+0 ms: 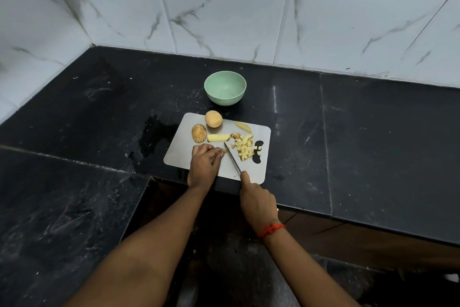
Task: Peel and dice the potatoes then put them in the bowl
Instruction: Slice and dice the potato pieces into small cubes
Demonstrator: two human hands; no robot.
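Observation:
A steel cutting board (179,155) lies at the counter's front edge. My left hand (205,166) holds down a small potato piece (225,150) with curled fingers. My right hand (257,201) grips a knife (232,158), forefinger along the blade's spine, with the blade right beside that piece. To the right of the blade lies a heap of diced potato (243,148). A peeled strip (218,137), a wedge (243,127), a whole potato (213,118) and a partly peeled half (199,133) lie farther back on the board. Behind the board stands an empty green bowl (225,87).
The black stone counter (348,132) runs to a white tiled wall (249,20) at the back and left. A wet patch (154,135) lies left of the board. A lower counter section (62,207) sits at the near left.

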